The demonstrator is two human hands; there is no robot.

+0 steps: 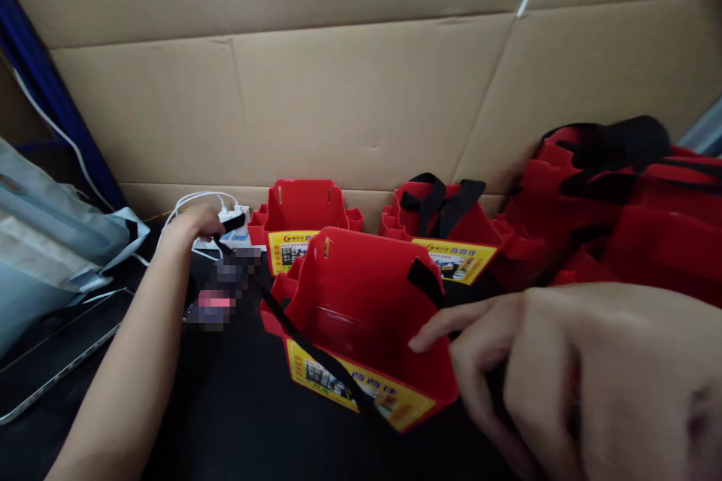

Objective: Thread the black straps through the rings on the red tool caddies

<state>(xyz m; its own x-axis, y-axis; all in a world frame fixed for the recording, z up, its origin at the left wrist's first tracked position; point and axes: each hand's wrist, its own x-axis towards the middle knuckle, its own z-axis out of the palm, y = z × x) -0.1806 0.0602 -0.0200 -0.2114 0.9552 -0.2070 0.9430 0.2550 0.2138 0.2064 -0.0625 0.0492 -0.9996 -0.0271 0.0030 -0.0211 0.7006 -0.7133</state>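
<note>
My left hand [192, 224] is stretched out toward the far left part of the dark desk [237, 421], its fingers closed around the end of a black strap [304, 346], which I hold pulled tight. From that fist the strap runs back toward me on a slant, crossing in front of the nearest red pouch [366, 323] and passing over its yellow label [361, 387] at the lower front. My right hand [569, 376] is close to the camera at the near right, and its forefinger reaches left to touch the pouch's right-hand wall, just below a short black tab [426, 279] on the rim. The other fingers of that hand are curled in loosely, and I cannot tell whether they pinch anything behind the pouch. The pouch stands upright and open near the middle of the desk, between my two hands. Behind it, toward the far edge, stand two more red pouches: one [301, 222] bare of straps, one [445, 229] with black straps folded across its mouth. A heap of further red pouches [620, 203] lies at the far right corner. Just beside my left fist sit a white charger and cables [226, 222]. Brown cardboard [350, 90] stands along the far edge, and a grey bag [50, 248] rests at the left edge.
</note>
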